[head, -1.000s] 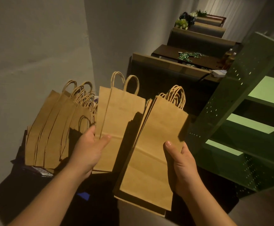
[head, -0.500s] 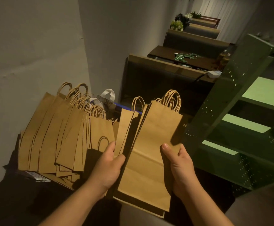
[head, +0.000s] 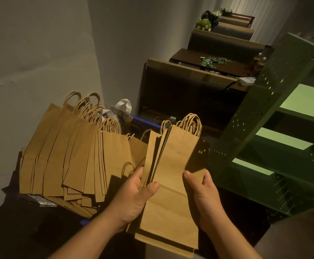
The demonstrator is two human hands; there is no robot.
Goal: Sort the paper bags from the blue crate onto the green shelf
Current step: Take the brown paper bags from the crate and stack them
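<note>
1. Left hand [head: 133, 195] gripping the left edge of a held stack of paper bags [head: 171, 193], thumb pressed on its front.
2. Right hand [head: 203, 195] gripping that stack's right edge, thumb on top, fingers curled behind.
3. Left of the stack: fanned paper bags [head: 74, 156] over the blue crate [head: 145, 122].
4. Right of the stack: green shelf [head: 264, 113].

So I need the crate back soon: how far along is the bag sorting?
Early, it seems. The shelf boards in view hold no bags. Both hands, left and right, grip a small stack. A large fan of bags over the crate remains.
</note>
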